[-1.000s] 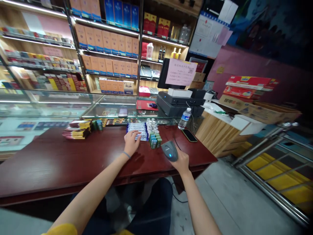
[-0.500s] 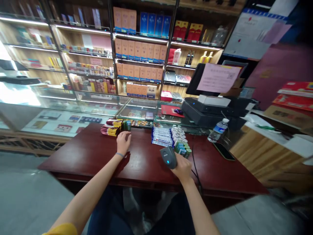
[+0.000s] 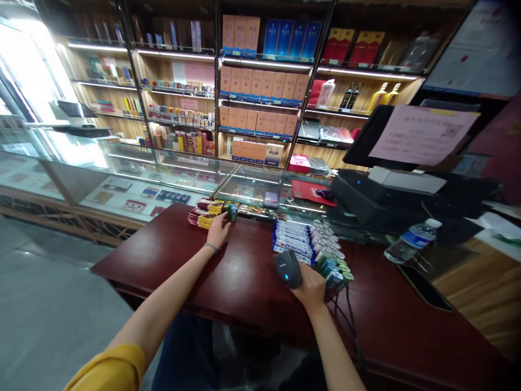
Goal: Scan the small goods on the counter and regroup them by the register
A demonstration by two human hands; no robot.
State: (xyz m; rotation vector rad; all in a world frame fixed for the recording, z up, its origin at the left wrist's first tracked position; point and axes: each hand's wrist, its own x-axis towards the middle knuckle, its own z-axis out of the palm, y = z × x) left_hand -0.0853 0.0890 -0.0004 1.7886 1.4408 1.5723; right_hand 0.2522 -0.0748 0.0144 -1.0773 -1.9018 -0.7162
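Note:
My right hand point(image 3: 311, 285) is wrapped round the handle of a dark grey barcode scanner point(image 3: 288, 270) with a lit blue light, held over the table just in front of a row of blue-and-white packets point(image 3: 292, 239). Beside those packets stand green and blue cylindrical packs point(image 3: 334, 271) and several silver-topped ones point(image 3: 324, 236). My left hand point(image 3: 218, 233) reaches forward, fingers extended and apart, to the stack of red-and-yellow packets point(image 3: 203, 214) and a few small green and blue cylinders point(image 3: 232, 212). Whether its fingertips touch them I cannot tell.
The dark red table point(image 3: 175, 260) borders a glass display counter point(image 3: 248, 187). At right are a water bottle point(image 3: 413, 241), a phone point(image 3: 423, 287), the scanner's cable point(image 3: 350, 317) and a monitor point(image 3: 368, 136) with a pink sheet. Shelves of boxes point(image 3: 260, 87) line the back.
The view has turned left, so the scene sits further right. My left hand has moved closer to the packets and small cylinders. The scanner has shifted left relative to the blue-and-white packets.

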